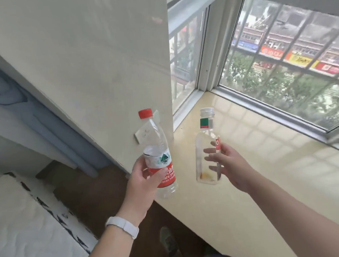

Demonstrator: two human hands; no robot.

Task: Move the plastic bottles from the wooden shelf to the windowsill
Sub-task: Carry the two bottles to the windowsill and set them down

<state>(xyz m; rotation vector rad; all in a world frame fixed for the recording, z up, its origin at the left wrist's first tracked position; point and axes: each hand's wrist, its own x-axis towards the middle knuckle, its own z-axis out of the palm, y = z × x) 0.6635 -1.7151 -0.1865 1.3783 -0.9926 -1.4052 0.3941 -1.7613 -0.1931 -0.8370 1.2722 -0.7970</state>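
Placement comes next: left hand (142, 182) grips red-capped bottle (159, 155), right hand (230, 164) grips capless bottle (207, 149), both needing upright setting on windowsill (278, 171).

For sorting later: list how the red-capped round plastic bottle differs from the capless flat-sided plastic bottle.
The red-capped round plastic bottle is closed; the capless flat-sided plastic bottle has an open neck. The round one wears a red-and-white label, the flat-sided one a green neck band. The left hand holds the first tilted, the right hand the second nearly upright. Both are clear, almost empty.
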